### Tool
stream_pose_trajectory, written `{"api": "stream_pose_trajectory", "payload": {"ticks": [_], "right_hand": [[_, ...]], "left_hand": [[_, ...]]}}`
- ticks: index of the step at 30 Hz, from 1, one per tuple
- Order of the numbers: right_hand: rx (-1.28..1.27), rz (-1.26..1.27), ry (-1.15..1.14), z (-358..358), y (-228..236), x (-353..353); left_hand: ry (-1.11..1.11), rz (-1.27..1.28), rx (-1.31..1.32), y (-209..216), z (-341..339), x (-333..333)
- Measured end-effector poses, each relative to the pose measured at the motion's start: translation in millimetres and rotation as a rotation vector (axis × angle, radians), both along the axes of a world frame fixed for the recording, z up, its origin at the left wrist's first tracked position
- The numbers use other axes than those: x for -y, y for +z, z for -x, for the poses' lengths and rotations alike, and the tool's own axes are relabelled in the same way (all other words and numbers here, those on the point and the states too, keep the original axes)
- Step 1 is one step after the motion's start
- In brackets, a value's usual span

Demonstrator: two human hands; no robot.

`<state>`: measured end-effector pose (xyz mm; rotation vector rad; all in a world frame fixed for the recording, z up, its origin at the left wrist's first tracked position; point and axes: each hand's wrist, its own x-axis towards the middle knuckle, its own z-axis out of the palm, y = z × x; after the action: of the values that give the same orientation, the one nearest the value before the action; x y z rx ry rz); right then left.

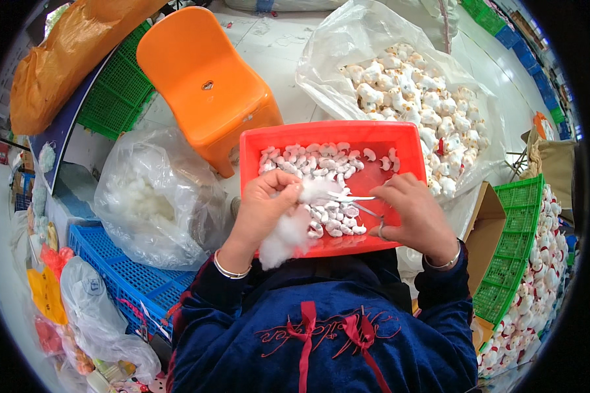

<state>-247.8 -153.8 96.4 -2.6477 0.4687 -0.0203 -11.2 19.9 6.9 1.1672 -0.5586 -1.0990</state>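
My left hand is closed, thumb and fingers pinching a small white plush piece. A loose tuft of white stuffing hangs beneath that hand, against the palm side. My right hand is closed around scissor-handled metal forceps, whose narrow end points left and meets the plush piece. Exactly where the tips end is hidden by the white fabric. Both hands are over a red plastic tray, which rests at my lap. Many small curved white plush pieces lie inside it.
An orange chair stands beyond the tray. Left of it, a clear bag holds fluffy stuffing, near a blue crate. At far right, a large plastic bag holds white plush toys; a green crate and cardboard box stand nearer.
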Motion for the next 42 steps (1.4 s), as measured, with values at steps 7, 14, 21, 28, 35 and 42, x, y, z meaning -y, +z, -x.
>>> {"api": "stream_pose_trajectory", "payload": {"ticks": [7, 14, 21, 28, 35, 42], "right_hand": [[0.070, -0.005, 0.019, 5.5, -2.6, -1.5], [-0.069, -0.019, 0.027, 1.8, 2.9, 3.1], [-0.087, -0.080, 0.115, -6.4, -11.1, -4.2], [0.133, 0.092, 0.007, -2.8, 7.7, -0.8], [-0.085, 0.102, 0.022, -6.7, 2.5, -0.9], [-0.063, 0.039, 0.082, -11.7, -4.6, -2.4]], "left_hand": [[-0.074, 0.015, -0.036, 9.5, 6.3, -1.5], [-0.047, -0.051, 0.074, 16.8, 17.2, 4.4], [-0.132, -0.124, 0.198, 8.8, 12.4, 4.7], [-0.008, -0.113, 0.052, 3.4, 6.6, 5.1], [-0.036, -0.031, -0.022, 3.2, 11.1, 5.9], [-0.058, -0.068, 0.116, 1.9, 13.9, 5.6]]}}
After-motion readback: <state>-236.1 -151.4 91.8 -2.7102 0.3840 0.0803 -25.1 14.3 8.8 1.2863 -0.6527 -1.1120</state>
